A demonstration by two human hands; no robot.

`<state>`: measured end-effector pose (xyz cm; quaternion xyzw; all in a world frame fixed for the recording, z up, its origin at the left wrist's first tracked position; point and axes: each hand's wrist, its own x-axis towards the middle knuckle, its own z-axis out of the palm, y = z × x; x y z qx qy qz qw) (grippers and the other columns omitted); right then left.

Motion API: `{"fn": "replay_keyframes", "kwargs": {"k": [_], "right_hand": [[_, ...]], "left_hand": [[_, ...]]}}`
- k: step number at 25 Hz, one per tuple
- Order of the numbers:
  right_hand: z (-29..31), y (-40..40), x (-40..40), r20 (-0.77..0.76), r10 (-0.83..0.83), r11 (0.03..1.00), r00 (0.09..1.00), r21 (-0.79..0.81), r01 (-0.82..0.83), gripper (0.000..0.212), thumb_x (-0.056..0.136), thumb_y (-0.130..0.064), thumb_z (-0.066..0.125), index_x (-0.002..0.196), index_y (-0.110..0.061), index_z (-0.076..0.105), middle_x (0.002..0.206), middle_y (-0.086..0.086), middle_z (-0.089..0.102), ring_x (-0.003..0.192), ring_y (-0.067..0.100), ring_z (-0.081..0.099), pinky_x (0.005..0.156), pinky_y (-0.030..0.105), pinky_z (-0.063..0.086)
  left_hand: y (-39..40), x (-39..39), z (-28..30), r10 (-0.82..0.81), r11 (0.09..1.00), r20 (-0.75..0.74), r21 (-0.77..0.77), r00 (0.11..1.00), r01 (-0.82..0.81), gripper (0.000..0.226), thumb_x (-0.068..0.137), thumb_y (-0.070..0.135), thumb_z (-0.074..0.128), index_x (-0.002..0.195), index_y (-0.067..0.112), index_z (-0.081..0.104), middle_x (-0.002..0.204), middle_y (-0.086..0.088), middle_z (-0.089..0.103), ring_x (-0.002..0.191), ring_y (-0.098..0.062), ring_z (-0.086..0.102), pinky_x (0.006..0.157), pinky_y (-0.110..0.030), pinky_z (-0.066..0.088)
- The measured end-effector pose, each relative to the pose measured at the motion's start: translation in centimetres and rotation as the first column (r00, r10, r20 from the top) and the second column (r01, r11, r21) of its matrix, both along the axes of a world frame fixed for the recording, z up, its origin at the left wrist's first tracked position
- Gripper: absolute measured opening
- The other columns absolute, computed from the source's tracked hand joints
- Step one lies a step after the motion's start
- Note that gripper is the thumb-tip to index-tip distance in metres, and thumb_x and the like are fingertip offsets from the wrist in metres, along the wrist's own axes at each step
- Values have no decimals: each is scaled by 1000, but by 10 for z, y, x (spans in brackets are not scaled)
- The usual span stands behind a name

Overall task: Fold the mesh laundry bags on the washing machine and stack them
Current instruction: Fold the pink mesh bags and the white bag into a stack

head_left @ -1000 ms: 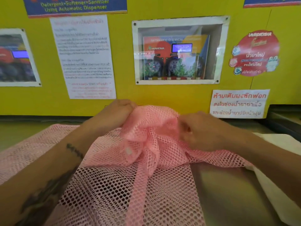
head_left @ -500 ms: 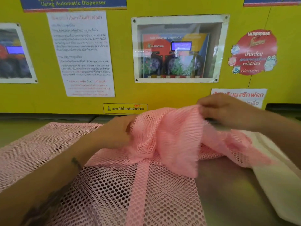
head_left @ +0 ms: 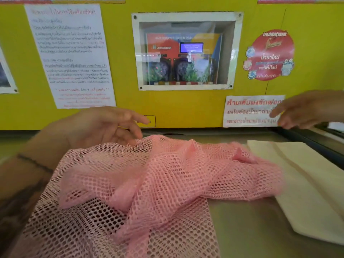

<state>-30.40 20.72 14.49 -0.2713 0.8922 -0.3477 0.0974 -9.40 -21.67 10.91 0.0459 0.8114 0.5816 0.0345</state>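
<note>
A pink mesh laundry bag [head_left: 149, 183] lies rumpled across the steel top of the washing machine [head_left: 251, 229], its right end bunched up against a cream folded bag [head_left: 307, 183]. My left hand [head_left: 104, 125] hovers just above the bag's far left edge, fingers relaxed and spread, holding nothing. My right hand [head_left: 305, 110] is lifted up at the right, above the machine's back edge, fingers loose and empty. The mesh spills off the near edge at the bottom left.
A yellow wall [head_left: 186, 107] stands right behind the machine, with paper notices [head_left: 68, 54], a windowed dispenser box [head_left: 186, 51] and a red round sticker [head_left: 270, 54]. A dark gap [head_left: 325, 146] runs along the machine's right side.
Both hands have let go of the pink mesh. The raised fold dropped onto the machine top, my right hand swung up and right, and my left hand opened above the bag.
</note>
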Motion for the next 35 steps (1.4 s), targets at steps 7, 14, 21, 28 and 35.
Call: {"fn": "replay_keyframes", "kwargs": {"k": [7,14,21,28,35], "right_hand": [[-55,-117,54,-155,377,819,913,517,-251,37,93,-33,58,130,-31,54,112,-13,60,100,5,57,90,27,43],[-55,-120,38,-334,365,881,869,425,-207,35,83,-4,57,105,-31,63,91,-20,54,85,4,54,72,24,41],[-18,-105,9,-518,204,927,831,376,6,34,81,2,51,82,-30,63,89,-1,62,86,22,57,73,34,43],[-41,-210,103,-77,657,703,750,421,-573,38,82,-48,66,119,-43,58,115,-18,63,105,5,60,94,35,48],[-43,-192,84,83,697,549,713,578,-604,26,87,-25,66,99,-48,68,95,-11,74,86,10,69,80,42,56]], "left_hand": [[70,-65,-51,63,451,9,-892,998,-21,25,93,37,53,105,21,68,112,2,68,98,-18,63,89,-38,51],[98,-52,-23,99,672,-245,-699,965,-246,11,95,29,52,93,20,58,96,5,60,87,-14,57,69,-27,44],[-11,11,21,678,630,-234,-302,696,-715,23,87,27,67,108,26,57,102,-8,62,83,-27,64,62,-32,46],[-31,61,18,670,603,-552,14,496,-798,33,80,12,58,97,40,66,88,-4,61,69,-20,54,56,-27,41],[-65,94,-33,760,346,-214,-666,613,-661,29,88,34,59,116,24,64,117,2,63,98,-18,60,85,-33,46]]}}
